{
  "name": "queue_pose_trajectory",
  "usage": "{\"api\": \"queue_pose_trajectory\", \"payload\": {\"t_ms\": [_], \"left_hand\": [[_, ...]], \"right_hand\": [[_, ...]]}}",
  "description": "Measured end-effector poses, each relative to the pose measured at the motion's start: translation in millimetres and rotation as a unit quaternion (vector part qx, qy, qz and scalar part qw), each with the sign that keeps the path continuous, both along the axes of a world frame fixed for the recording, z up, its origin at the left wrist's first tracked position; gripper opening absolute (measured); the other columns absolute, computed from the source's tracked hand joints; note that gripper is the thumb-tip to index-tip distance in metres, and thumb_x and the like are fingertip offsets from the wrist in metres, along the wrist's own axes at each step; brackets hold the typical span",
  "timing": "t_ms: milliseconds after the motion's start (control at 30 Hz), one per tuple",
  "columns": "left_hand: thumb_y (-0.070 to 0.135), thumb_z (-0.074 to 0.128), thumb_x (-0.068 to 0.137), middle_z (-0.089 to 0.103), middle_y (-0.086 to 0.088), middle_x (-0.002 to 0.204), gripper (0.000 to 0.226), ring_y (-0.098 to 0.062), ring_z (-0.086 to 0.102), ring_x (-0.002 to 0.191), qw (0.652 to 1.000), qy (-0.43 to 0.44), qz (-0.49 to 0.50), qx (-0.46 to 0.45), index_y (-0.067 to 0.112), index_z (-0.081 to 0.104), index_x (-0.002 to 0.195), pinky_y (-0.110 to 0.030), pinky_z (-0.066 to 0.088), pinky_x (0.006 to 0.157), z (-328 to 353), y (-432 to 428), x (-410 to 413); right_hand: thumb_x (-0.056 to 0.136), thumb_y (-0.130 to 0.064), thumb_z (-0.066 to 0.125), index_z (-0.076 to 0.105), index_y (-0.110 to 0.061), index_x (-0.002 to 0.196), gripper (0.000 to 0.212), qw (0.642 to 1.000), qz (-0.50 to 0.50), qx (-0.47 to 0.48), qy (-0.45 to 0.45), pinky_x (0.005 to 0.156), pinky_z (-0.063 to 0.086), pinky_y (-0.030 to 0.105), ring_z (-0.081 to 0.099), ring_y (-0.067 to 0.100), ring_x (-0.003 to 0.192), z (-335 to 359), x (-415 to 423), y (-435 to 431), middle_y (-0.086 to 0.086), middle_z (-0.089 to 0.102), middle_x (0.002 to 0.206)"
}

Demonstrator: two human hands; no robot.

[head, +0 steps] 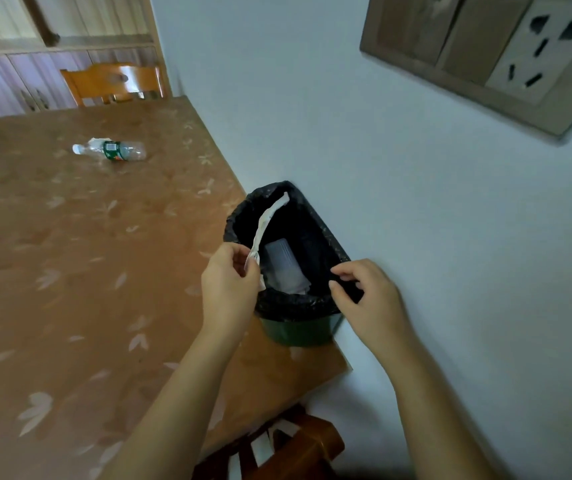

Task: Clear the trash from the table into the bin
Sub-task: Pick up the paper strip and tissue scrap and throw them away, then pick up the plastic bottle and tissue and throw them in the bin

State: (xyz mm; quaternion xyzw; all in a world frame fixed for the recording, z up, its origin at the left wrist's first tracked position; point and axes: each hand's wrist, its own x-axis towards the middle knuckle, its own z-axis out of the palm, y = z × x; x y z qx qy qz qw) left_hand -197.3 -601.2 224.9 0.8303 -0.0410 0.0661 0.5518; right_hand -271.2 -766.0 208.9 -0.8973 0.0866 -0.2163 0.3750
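Observation:
A small green bin lined with a black bag stands on the brown table against the white wall. My left hand pinches the near end of a long white paper strip that reaches across the bin's mouth to the far rim. My right hand pinches the black bag at the bin's right rim. A pale clear plastic piece lies inside the bin. An empty clear bottle with a green label lies on its side far back on the table.
One wooden chair stands at the table's far side and another is tucked in at the near edge. A wall socket panel sits at the upper right. Wooden cabinets fill the back left.

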Motion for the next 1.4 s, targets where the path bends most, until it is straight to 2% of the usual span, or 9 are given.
{"api": "queue_pose_trajectory", "payload": {"t_ms": [367, 533, 600, 700, 833, 967, 1100, 1267, 1400], "left_hand": [[0.025, 0.057, 0.090, 0.057, 0.009, 0.085, 0.013, 0.004, 0.052, 0.076, 0.992, -0.050, -0.078, 0.088, 0.019, 0.058, 0.101, 0.001, 0.036, 0.061, -16, -13, 0], [0.018, 0.057, 0.089, 0.055, 0.006, 0.092, 0.018, -0.006, 0.052, 0.082, 0.984, -0.101, -0.038, 0.142, 0.011, 0.061, 0.105, -0.007, 0.038, 0.067, -18, 9, -16], [0.015, 0.058, 0.088, 0.058, 0.001, 0.091, 0.017, -0.014, 0.055, 0.086, 0.979, -0.112, -0.016, 0.171, 0.009, 0.062, 0.102, -0.019, 0.040, 0.072, -23, 24, -24], [0.012, 0.061, 0.085, 0.060, -0.001, 0.091, 0.017, -0.016, 0.056, 0.086, 0.969, -0.107, 0.037, 0.219, 0.007, 0.064, 0.101, -0.017, 0.035, 0.078, -33, 52, -39], [0.014, 0.058, 0.082, 0.065, -0.011, 0.090, 0.020, -0.028, 0.061, 0.082, 0.950, -0.073, 0.121, 0.277, 0.002, 0.066, 0.096, -0.032, 0.047, 0.069, -42, 98, -64], [0.006, 0.065, 0.077, 0.067, -0.016, 0.089, 0.017, -0.033, 0.062, 0.076, 0.926, -0.045, 0.195, 0.320, -0.001, 0.066, 0.092, -0.037, 0.051, 0.064, -47, 142, -97], [0.023, 0.050, 0.081, 0.066, -0.012, 0.092, 0.029, -0.030, 0.061, 0.081, 0.922, -0.004, 0.254, 0.293, 0.002, 0.067, 0.094, -0.039, 0.052, 0.068, -52, 180, -132], [0.021, 0.051, 0.080, 0.067, -0.010, 0.088, 0.025, -0.028, 0.061, 0.066, 0.892, 0.006, 0.356, 0.277, 0.004, 0.068, 0.088, -0.033, 0.048, 0.065, -59, 236, -189], [0.028, 0.043, 0.081, 0.068, -0.008, 0.089, 0.034, -0.029, 0.061, 0.075, 0.866, 0.036, 0.418, 0.272, 0.006, 0.068, 0.088, -0.038, 0.049, 0.064, -65, 283, -242]], "right_hand": [[0.083, -0.011, 0.061, 0.061, -0.014, 0.098, 0.015, 0.999, 0.036, -0.006, 0.006, 0.076, 0.036, 0.002, 0.053, 0.007, 0.089, 5, -2, 3, -0.003, 0.058, 0.094], [0.083, -0.010, 0.060, 0.061, -0.011, 0.096, 0.013, 0.996, 0.081, -0.041, -0.013, 0.073, 0.036, 0.003, 0.051, 0.006, 0.085, 7, 9, 16, 0.001, 0.059, 0.093], [0.084, -0.012, 0.059, 0.059, -0.009, 0.096, 0.012, 0.992, 0.116, -0.047, -0.025, 0.070, 0.040, 0.012, 0.053, 0.012, 0.083, 7, 17, 25, 0.003, 0.057, 0.092], [0.085, -0.015, 0.057, 0.058, -0.008, 0.097, 0.014, 0.983, 0.171, -0.059, -0.027, 0.070, 0.041, 0.015, 0.051, 0.011, 0.085, 7, 30, 46, 0.002, 0.055, 0.093], [0.086, -0.013, 0.058, 0.059, -0.011, 0.098, 0.012, 0.966, 0.251, -0.064, -0.019, 0.073, 0.041, 0.019, 0.050, 0.009, 0.084, 5, 41, 84, -0.003, 0.052, 0.090], [0.087, -0.017, 0.057, 0.059, -0.013, 0.100, 0.014, 0.939, 0.332, -0.088, 0.001, 0.080, 0.030, 0.006, 0.039, -0.002, 0.095, 2, 42, 129, -0.005, 0.051, 0.097], [0.087, -0.021, 0.055, 0.058, -0.017, 0.104, 0.017, 0.910, 0.392, -0.133, 0.028, 0.081, 0.035, 0.017, 0.045, 0.007, 0.097, -6, 37, 172, -0.005, 0.052, 0.101], [0.088, -0.026, 0.054, 0.056, -0.022, 0.106, 0.019, 0.870, 0.464, -0.165, 0.041, 0.088, 0.036, 0.019, 0.039, 0.002, 0.102, -17, 12, 242, -0.011, 0.048, 0.105], [0.085, -0.021, 0.056, 0.059, -0.016, 0.101, 0.016, 0.834, 0.526, -0.165, 0.026, 0.085, 0.037, 0.027, 0.047, 0.015, 0.099, -22, -20, 309, -0.002, 0.053, 0.101]]}}
